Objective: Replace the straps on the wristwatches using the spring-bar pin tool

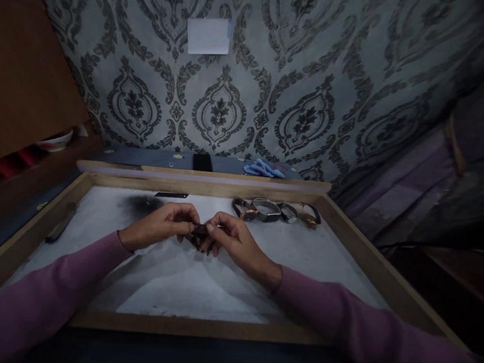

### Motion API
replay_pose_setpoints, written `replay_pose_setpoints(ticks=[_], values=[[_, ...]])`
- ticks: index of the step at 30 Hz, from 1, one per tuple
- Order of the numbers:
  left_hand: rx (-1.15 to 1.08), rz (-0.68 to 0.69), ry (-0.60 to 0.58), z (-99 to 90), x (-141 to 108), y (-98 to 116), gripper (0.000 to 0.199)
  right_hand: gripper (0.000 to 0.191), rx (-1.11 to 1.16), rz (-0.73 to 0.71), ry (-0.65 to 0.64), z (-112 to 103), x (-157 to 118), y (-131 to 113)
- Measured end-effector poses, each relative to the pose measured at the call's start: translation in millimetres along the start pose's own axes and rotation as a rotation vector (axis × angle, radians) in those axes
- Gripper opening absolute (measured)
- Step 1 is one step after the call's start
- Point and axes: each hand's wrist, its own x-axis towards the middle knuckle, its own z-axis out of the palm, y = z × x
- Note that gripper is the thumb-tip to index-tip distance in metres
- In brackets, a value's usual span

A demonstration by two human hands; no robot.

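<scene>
Near the middle of a wood-framed tray [195, 328], my left hand [164, 225] and my right hand [237, 240] meet around a small dark wristwatch [200, 231]. My left fingers pinch its left end, and my right thumb and fingers close on its right end. Part of its strap hangs below, between the hands; the fingers hide some of it. Behind my right hand, several watches [267, 209] lie in a row by the tray's far edge.
A black flat strip [171, 195] lies near the far edge, beside a dark powdery smudge [140, 205]. A dark-handled tool [61, 224] rests at the left. Beyond the tray are a black object [202, 162] and a blue cloth [264, 168].
</scene>
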Motion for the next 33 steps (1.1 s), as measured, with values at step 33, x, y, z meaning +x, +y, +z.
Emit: replay_pose_setpoints(ticks=[33], values=[[0.022,-0.049,0.031,4.3,3.9,-5.6,0.015,0.022,-0.171,0.054,-0.062,-11.6,-0.3,-4.5]])
